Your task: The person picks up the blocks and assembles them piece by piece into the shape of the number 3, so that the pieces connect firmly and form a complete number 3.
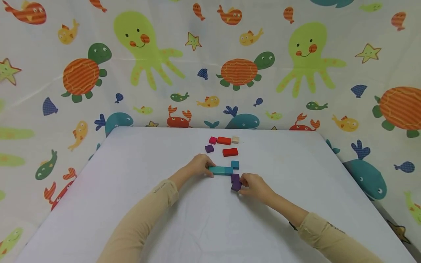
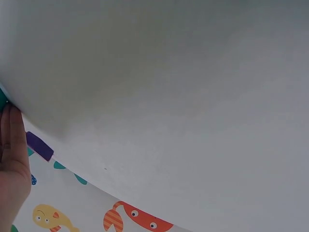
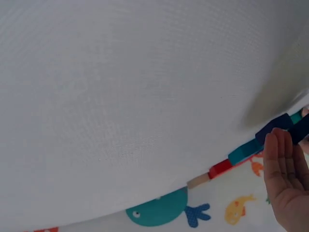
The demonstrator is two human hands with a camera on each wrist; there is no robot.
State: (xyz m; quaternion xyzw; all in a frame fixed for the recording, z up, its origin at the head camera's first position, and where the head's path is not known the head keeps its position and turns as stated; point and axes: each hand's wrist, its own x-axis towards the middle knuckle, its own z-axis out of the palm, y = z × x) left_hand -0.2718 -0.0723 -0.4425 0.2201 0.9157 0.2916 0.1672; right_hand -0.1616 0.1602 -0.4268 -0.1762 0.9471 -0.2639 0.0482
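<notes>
My left hand [image 1: 199,165] grips the left end of a row of teal blocks [image 1: 217,170] lying on the white table. At the row's right end sits a blue block [image 1: 228,171], and a blue cube [image 1: 235,164] stands just behind it. In front of that end are two purple blocks, the rear one [image 1: 235,177] and the nearer one [image 1: 236,186] set at an angle. My right hand [image 1: 257,187] pinches the nearer purple block from the right side. In the right wrist view, the right hand's fingers [image 3: 273,150] overlap the dark blocks.
Farther back lie a red block [image 1: 230,152], another red block [image 1: 224,140], a pinkish-red cube [image 1: 213,140], a purple cube [image 1: 209,148] and a pale wooden cube [image 1: 235,140]. Behind the table [image 1: 158,146] hangs a sea-animal cloth [image 1: 200,58].
</notes>
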